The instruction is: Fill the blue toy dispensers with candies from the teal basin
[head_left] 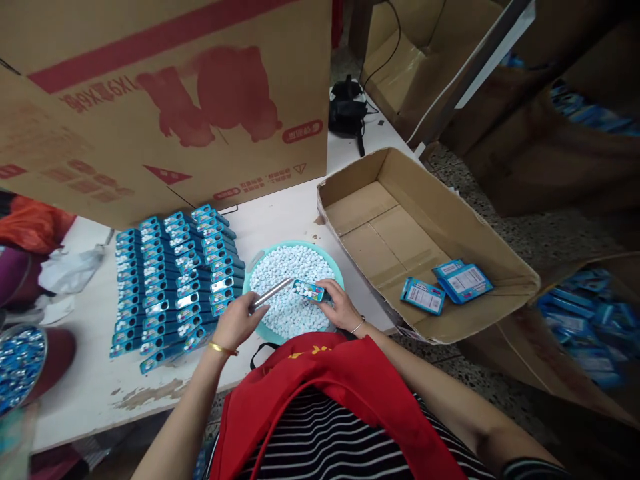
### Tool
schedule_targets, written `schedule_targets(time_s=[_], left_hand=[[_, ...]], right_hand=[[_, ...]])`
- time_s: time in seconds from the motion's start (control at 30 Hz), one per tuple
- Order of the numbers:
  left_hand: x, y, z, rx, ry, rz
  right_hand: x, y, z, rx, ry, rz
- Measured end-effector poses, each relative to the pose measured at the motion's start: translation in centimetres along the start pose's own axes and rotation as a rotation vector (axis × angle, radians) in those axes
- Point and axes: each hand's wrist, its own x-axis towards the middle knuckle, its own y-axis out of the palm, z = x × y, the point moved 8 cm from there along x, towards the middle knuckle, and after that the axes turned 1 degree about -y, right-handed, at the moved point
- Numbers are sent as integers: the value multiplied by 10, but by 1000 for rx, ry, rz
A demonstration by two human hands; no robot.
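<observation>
My left hand (239, 321) is closed round a thin silver metal tube (273, 293), whose far end points at a small blue case (309, 290). My right hand (339, 307) pinches that blue case and holds it over a teal bowl (255, 263) filled with small white pellets (293, 267). Both hands hover above the near side of the bowl. Rows of the same blue cases (175, 280) lie on the white table (90, 380) just left of the bowl.
An open shallow cardboard box (380, 227) to the right holds three blue packets (447, 283). A large printed cardboard sheet (165, 100) stands behind the table. A round tin of blue-silver pieces (20, 363) sits at the left edge. More cartons with blue packets (585, 327) stand on the floor at right.
</observation>
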Motion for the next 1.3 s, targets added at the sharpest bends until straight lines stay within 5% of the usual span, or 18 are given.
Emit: schedule_targets(time_s=[0.13, 0.27, 0.63, 0.87, 1.0, 1.1, 1.2, 1.3], left_hand=[[3, 47, 19, -499, -132, -75], [6, 74, 15, -632, -182, -118], [13, 66, -27, -570, -48, -248], [11, 73, -17, -619, -84, -313], [-7, 33, 1, -576, -67, -299], [-36, -25, 13, -167, 8, -261], [-54, -70, 58, 131, -25, -224], [-39, -73, 122, 258, -77, -163]], right_hand=[[0, 4, -3, 18, 60, 0], [0, 8, -5, 30, 79, -24], [3, 33, 12, -161, -68, 69], [0, 45, 36, -292, -282, 105], [-2, 45, 52, -171, -337, 175], [4, 21, 51, -125, -197, 81], [9, -31, 32, -155, -52, -85], [7, -107, -16, -401, 211, -179]])
